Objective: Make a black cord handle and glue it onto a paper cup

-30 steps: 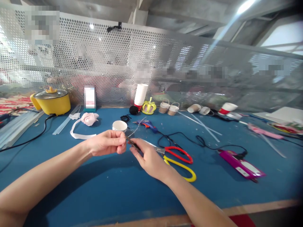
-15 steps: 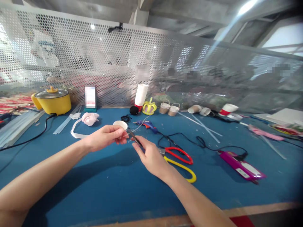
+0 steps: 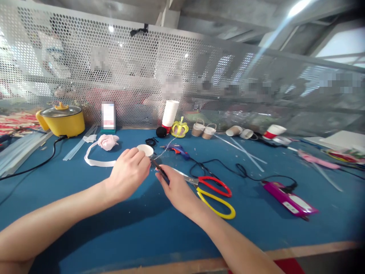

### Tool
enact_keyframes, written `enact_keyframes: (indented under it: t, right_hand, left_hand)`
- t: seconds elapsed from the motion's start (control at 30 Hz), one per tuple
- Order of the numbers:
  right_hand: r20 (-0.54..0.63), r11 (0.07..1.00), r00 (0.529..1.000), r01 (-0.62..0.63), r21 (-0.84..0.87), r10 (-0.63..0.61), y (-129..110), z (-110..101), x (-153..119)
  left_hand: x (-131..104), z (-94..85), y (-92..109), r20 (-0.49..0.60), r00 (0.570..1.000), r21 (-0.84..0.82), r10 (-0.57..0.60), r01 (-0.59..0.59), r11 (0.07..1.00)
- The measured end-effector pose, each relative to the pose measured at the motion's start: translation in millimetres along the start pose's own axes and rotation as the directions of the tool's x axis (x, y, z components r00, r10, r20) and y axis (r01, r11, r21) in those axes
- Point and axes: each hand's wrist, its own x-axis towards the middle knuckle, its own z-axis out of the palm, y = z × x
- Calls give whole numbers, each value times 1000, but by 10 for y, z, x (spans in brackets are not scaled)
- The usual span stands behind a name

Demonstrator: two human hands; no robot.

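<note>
Your right hand (image 3: 177, 187) was closed round the dark pliers (image 3: 161, 172), thumb on the near side, fingers wrapped on the far side, no slack visible in the grip. Pliers were tilted, nose up and left, tip right at your left hand (image 3: 129, 176). Couldn't tell if the plier jaws were open. Your left was turned back-of-hand up, fingers curled under; tips were hidden, so couldn't tell how tightly they closed or what they had hold of. The thin wire (image 3: 167, 148) ran from the plier tip up and right, in front of the glue gun (image 3: 179, 151), its far end showing against the yellow crown (image 3: 179, 129). Both your hands were over the blue table (image 3: 128, 236), mid-front. White cup (image 3: 145, 149) sat just beyond your left knuckles, partly covered by them; black cord (image 3: 151, 142) lay behind it. Scissors (image 3: 194, 181) lay just beyond your right hand, red and yellow handles spread, pointing right. Ribbon roll (image 3: 108, 142) was back-left, tail curving round toward your left hand. Purple power strip (image 3: 289, 199) lay well to the right. Yellow pot (image 3: 64, 121) stood far left, with the phone (image 3: 108, 115) upright between it and the cup stack (image 3: 170, 113).
</note>
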Motion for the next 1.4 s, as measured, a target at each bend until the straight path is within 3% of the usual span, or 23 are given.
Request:
enact_keyframes:
  t: [0.1,0.13,0.2,0.27,0.33,0.4,0.47,0.53,0.57,0.6,0.67,0.7,0.77,0.83,0.9,1.0,1.1,1.17,1.2,1.23,1.3,1.37,1.4]
  right_hand:
    - [-27,999,1000,15,29,-14,-6,-36,2]
    - [-40,999,999,30,39,-29,-8,-54,2]
    - [-53,996,997,64,56,-61,-8,-84,-2]
    - [-39,993,995,90,73,-87,-8,-100,-10]
    - [-16,991,995,104,82,-103,-7,-103,-21]
    - [-6,991,994,106,79,-106,-10,-96,-29]
    - [-10,993,995,95,70,-95,-13,-78,-29]
    - [-13,997,998,61,53,-61,-17,-51,-23]
    - [-12,998,999,40,44,-40,-18,-37,-18]
    - [-10,999,1000,20,34,-20,-20,-24,-14]
    - [-16,1000,1000,-5,25,5,-23,-15,-9]
    - [-25,1000,1000,-6,28,6,-25,-19,-7]
    - [-38,999,999,4,47,-2,-33,-46,-7]
    - [-29,996,999,22,86,-19,-45,-82,-9]
    - [0,991,999,38,130,-38,-59,-112,-11]
    - [45,983,997,55,176,-64,-82,-133,-18]
    - [60,981,995,68,182,-80,-102,-141,-27]
    - [55,984,995,75,163,-85,-107,-144,-31]
    - [47,986,995,78,150,-86,-104,-143,-32]
    - [36,988,996,80,136,-85,-98,-139,-32]
    - [4,992,997,78,101,-78,-72,-116,-26]
    - [-31,997,997,68,47,-67,-29,-71,-16]
    - [-47,998,997,61,8,-60,-4,-40,-10]
  left_hand:
    - [29,-35,-58,169,983,-335,-64,118,935]
    - [44,-39,-98,269,959,-494,-91,219,842]
    - [66,-22,-180,455,886,-714,-89,423,558]
    - [70,20,-243,572,820,-787,4,547,285]
    - [57,60,-271,606,790,-793,94,590,151]
    - [40,76,-259,590,800,-800,106,562,209]
    - [25,72,-212,512,858,-759,19,442,478]
    - [12,66,-140,295,953,-531,-70,224,817]
    - [5,66,-104,148,987,-356,-55,105,928]
    - [-1,68,-72,34,999,-195,-9,16,981]
    - [-5,69,-39,-69,995,-27,75,-77,997]
    - [-2,65,-41,-64,995,-46,79,-82,996]
    - [15,51,-86,22,1000,-268,14,-8,963]
    - [40,43,-165,205,977,-588,-57,170,791]
    - [55,61,-245,390,920,-780,-40,353,517]
    - [45,125,-314,535,843,-834,57,517,193]
    - [22,165,-322,567,814,-823,126,563,73]
    - [18,147,-305,564,815,-826,134,555,103]
    - [20,126,-290,549,828,-833,118,529,162]
    - [23,99,-269,526,846,-832,89,490,260]
    - [28,46,-211,439,898,-753,7,363,549]
    - [23,27,-140,285,957,-500,-54,197,843]
    - [15,37,-105,179,982,-329,-55,112,938]
